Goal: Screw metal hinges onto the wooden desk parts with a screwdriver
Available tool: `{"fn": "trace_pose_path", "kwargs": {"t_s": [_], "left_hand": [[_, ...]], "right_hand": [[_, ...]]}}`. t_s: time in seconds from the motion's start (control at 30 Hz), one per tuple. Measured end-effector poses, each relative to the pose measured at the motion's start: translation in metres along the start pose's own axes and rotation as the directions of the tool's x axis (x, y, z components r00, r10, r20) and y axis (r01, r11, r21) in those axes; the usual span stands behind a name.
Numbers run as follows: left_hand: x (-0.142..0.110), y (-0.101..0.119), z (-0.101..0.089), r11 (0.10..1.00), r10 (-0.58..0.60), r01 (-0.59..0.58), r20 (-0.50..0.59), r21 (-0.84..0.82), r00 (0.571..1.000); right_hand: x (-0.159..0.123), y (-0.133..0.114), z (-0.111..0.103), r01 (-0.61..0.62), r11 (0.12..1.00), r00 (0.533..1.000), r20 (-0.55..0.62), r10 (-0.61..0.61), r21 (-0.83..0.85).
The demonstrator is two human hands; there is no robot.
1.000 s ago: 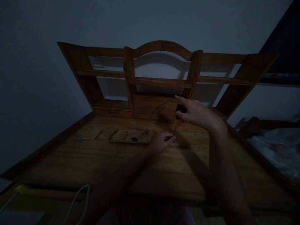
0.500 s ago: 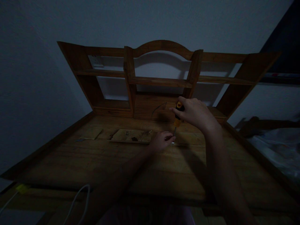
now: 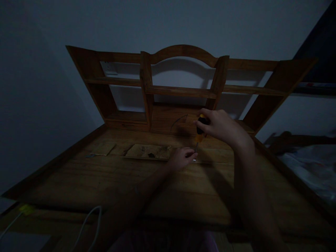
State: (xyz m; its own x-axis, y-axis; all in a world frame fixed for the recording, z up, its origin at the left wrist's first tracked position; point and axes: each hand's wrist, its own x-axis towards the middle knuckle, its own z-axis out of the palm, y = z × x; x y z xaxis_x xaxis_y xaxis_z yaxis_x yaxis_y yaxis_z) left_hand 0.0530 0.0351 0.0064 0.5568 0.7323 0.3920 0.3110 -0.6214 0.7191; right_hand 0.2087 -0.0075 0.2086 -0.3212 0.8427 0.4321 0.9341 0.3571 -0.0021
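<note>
A yellow-and-black screwdriver [image 3: 200,129] stands nearly upright in my right hand [image 3: 223,126], whose fingers wrap round its handle. Its thin metal shaft runs down to the fingertips of my left hand [image 3: 183,157]. Those fingers are pinched low beside the tip; what they hold is hidden. Just under them a small shiny metal piece [image 3: 194,160] shows at the edge of a long, thin wooden board [image 3: 147,151]. The board lies on the wooden desktop [image 3: 168,189], its left part rough and stained with a dark spot.
A wooden shelf unit [image 3: 181,91] stands along the desk's back against the wall. At left lie a small flat wooden piece [image 3: 105,148] and small metal items [image 3: 90,155]. A white cable [image 3: 98,218] loops at the front edge. Plastic-wrapped stuff [image 3: 309,168] sits at right.
The view has shifted slightly. My right hand has turned a little at the wrist on the screwdriver handle. My left hand stays at the tip.
</note>
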Motion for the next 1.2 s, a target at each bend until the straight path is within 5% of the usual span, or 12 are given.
{"fn": "trace_pose_path", "kwargs": {"t_s": [0.13, 0.4, 0.67, 0.93, 1.2], "left_hand": [[0.0, 0.001, 0.0, 1.0, -0.025, 0.025, 0.007, 0.013, 1.0], [-0.001, 0.008, -0.003, 0.997, -0.075, 0.075, 0.01, 0.011, 0.997], [-0.001, 0.009, -0.003, 0.998, -0.06, 0.06, -0.003, -0.015, 0.998], [-0.001, 0.001, 0.0, 0.998, -0.035, 0.035, 0.006, -0.058, 0.999], [-0.002, 0.004, -0.002, 0.998, -0.034, 0.034, 0.0, -0.052, 0.999]], "right_hand": [[0.001, -0.001, 0.002, -0.038, 0.997, 0.999, -0.035, 0.036, -0.06], [-0.001, 0.004, -0.006, 0.087, 0.977, 0.996, 0.002, -0.089, 0.195], [0.001, 0.007, 0.001, -0.046, 0.999, 0.999, -0.018, 0.046, -0.005], [-0.001, 0.019, -0.005, 0.084, 0.974, 0.996, -0.002, -0.085, 0.208], [0.001, 0.015, 0.0, -0.013, 1.0, 0.999, -0.036, 0.014, 0.026]]}}
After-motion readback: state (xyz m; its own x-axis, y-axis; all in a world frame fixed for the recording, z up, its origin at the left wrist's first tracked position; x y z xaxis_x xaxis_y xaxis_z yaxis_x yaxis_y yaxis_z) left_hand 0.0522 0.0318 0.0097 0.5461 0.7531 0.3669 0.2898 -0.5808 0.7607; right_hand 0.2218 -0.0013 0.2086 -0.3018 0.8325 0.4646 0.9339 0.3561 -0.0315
